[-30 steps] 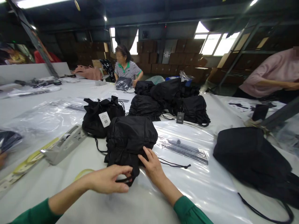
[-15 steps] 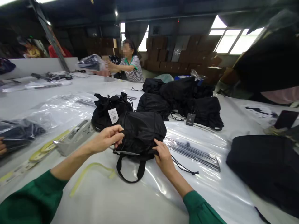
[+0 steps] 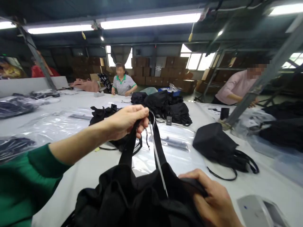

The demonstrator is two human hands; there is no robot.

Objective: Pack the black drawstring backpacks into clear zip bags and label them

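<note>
Left hand (image 3: 136,121) in pinch-grip on flat strap (image 3: 127,153) (white string (image 3: 154,119) alongside), right hand (image 3: 211,195) tight on rumpled black bag (image 3: 130,201)

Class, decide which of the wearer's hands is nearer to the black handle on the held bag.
Left. The left hand grips the handle near its top; the right hand is lower and to the right, grasping the bag.

1. The black bag (image 3: 127,201) has come closer, toward six o'clock.
2. The left hand (image 3: 129,123) now lifts its handle (image 3: 127,154) toward twelve.
3. The right hand (image 3: 213,198) has drawn nearer, gripping fabric toward five.
</note>
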